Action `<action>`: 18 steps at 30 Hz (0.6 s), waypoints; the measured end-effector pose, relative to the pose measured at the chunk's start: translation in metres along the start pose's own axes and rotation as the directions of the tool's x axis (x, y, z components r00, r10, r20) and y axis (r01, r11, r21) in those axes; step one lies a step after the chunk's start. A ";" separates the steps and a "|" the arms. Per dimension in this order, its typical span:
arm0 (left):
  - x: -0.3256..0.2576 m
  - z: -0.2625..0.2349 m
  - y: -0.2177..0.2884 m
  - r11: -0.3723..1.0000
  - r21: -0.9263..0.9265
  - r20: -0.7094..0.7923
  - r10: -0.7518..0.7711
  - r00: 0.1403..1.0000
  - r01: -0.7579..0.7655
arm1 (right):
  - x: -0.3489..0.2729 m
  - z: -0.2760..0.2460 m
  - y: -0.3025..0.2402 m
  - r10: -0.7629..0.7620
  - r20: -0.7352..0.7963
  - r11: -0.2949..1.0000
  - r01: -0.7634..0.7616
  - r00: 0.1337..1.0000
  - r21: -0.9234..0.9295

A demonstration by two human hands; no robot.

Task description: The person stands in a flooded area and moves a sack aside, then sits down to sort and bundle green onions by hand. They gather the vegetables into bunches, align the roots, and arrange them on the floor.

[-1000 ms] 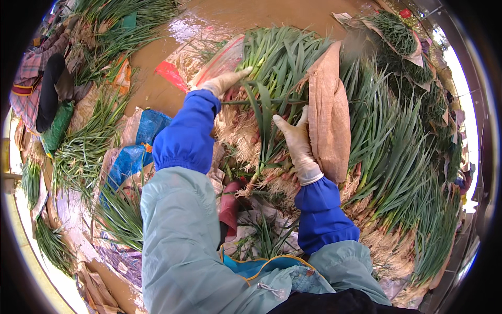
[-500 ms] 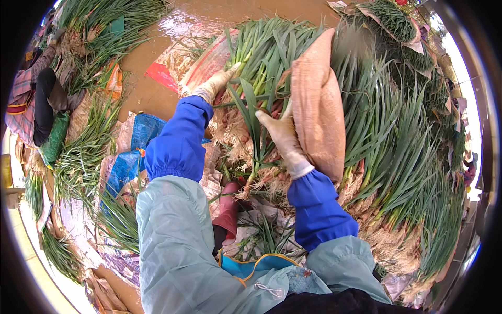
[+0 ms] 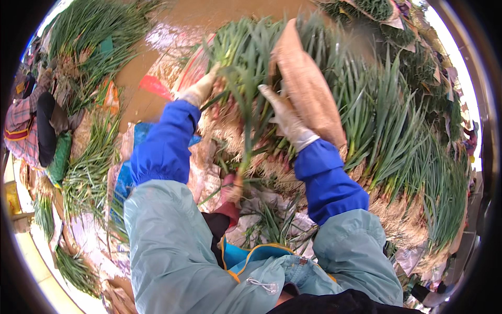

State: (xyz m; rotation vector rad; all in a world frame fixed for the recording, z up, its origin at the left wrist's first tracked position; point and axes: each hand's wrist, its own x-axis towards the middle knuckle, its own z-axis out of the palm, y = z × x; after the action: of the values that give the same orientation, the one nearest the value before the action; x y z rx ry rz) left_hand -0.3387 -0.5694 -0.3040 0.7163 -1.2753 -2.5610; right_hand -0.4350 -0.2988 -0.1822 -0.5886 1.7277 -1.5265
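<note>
From my camera, the right hand (image 3: 288,118) is spread wide, one gloved digit pointing up and left, well apart from the rest. Its other fingers run in beside the tan sack (image 3: 308,83) near the upper middle of the frame, and I can't make out their tips. The left hand (image 3: 200,90), gloved too, reaches up against the green onions (image 3: 235,44) in the upper middle; leaves crowd its fingertips, so I cannot tell whether they close on any stalks. Between the hands a loose onion (image 3: 244,149) hangs roots down, motion-blurred, and I can't see what bears it. Its root end crosses the red boot (image 3: 228,201) below. At far left, a seated person (image 3: 23,123) is partly cut off by the dark rim.
</note>
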 end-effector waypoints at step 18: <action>-0.110 0.257 0.002 0.875 -0.396 -0.033 0.291 0.956 -0.280 | -0.055 -0.062 -0.132 -0.103 -0.005 0.982 0.103 0.995 0.157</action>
State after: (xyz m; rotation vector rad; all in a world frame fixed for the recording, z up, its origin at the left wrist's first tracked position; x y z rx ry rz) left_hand -0.3725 -0.3502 -0.1343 0.3765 -0.7538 -2.4689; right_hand -0.4663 -0.2430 -0.0400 -0.6066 1.5779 -1.7150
